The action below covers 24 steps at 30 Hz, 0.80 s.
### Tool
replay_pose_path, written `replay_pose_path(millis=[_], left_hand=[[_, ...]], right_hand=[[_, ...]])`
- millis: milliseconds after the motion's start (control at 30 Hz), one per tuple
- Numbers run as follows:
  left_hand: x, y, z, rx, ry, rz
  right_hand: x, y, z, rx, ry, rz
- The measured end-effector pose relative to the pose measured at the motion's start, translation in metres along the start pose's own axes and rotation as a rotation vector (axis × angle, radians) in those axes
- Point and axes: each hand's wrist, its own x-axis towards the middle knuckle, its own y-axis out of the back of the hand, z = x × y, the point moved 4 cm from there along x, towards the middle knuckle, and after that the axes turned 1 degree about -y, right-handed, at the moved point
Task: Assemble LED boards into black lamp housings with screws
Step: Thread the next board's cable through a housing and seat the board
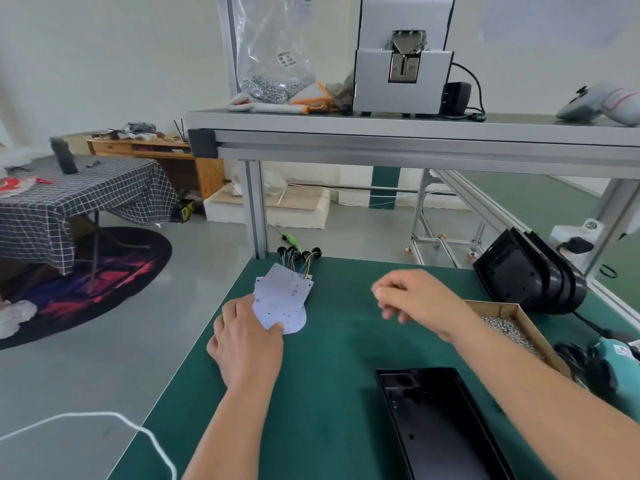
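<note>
Left hand [247,337] is on the LED boards [282,299], far left of the green mat [329,368]. Fingers are curled over the stack's left edge and the thumb is on the top face near the rounded end. Reads as a pinch to peel off the top board; can't confirm only one is caught.

Boards: white, fanned stack, one end rounded, small dark and red dots on the face. Yellow/blue wires [298,263] leave the far end toward black grommets by the frame post. Gripping the near end keeps me off the leads.

Right hand [412,297] hovers mid-mat, touching nothing. Fingers are loosely curled and nothing is visible in them. Probably free to take the board over.

Open housing [440,420] lies cavity-up near me, right of centre, well apart from the boards. It's a long black tray with holes in the floor and no board in it. That position lets a board drop straight in.

Far right: cardboard box [491,303] of screws [509,329] near the housing, spare housings [526,275] stacked behind, teal screwdriver [620,372] at the edge. All sit on the driving side.

My read: board pick in progress, nothing fastened yet.
</note>
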Motion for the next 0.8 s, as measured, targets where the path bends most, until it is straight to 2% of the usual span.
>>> replay_pose_path(millis=[100,233,333,433,467,533,667,733,800], left_hand=[[0.001,0.003,0.000,-0.222,-0.001,0.025],[-0.007,0.005,0.015,-0.617,-0.035,-0.056],[-0.010,0.000,0.022,-0.833,-0.030,-0.197],[-0.010,-0.008,0.022,-1.035,0.002,-0.439],[-0.012,-0.010,0.023,-1.060,0.018,-0.525],[-0.017,-0.015,0.023,-1.021,0.012,-0.658],[-0.019,-0.016,0.024,-0.926,-0.033,-0.786],[-0.018,-0.012,0.025,-0.923,0.009,-0.737],[-0.015,-0.008,0.022,-0.822,0.054,-0.579]], right_hand=[[0.051,-0.040,-0.005,0.001,-0.040,-0.040],[0.081,-0.076,-0.010,0.043,-0.050,-0.082],[0.094,-0.082,-0.011,0.120,-0.077,-0.074],[0.097,-0.078,-0.009,0.430,-0.163,-0.055],[0.097,-0.073,-0.007,0.516,-0.175,-0.028],[0.096,-0.062,-0.003,0.541,-0.166,0.030],[0.081,-0.048,0.009,0.521,-0.182,0.020],[0.070,-0.049,0.015,0.530,-0.200,-0.024],[0.061,-0.053,0.021,0.506,-0.192,-0.064]])
